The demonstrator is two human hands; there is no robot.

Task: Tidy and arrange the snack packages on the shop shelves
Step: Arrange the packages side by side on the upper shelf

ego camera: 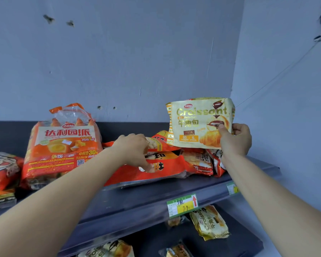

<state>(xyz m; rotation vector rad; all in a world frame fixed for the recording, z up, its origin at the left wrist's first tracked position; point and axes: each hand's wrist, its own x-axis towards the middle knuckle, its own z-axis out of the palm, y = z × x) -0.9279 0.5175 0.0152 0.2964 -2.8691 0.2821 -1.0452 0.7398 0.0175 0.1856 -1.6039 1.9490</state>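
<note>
The croissant pack (198,123) was pinched upright at its lower right corner by the right hand (235,140), above the right end of the shelf (174,188); whether the left hand (135,151) gripped the red pack (167,167) beneath could not be told.

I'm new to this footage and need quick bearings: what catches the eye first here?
The right hand holds a pale gold croissant package upright above the right end of the upper shelf. The left hand touches a red snack bag lying flat mid-shelf. A big orange pie bag stands at the left.
</note>
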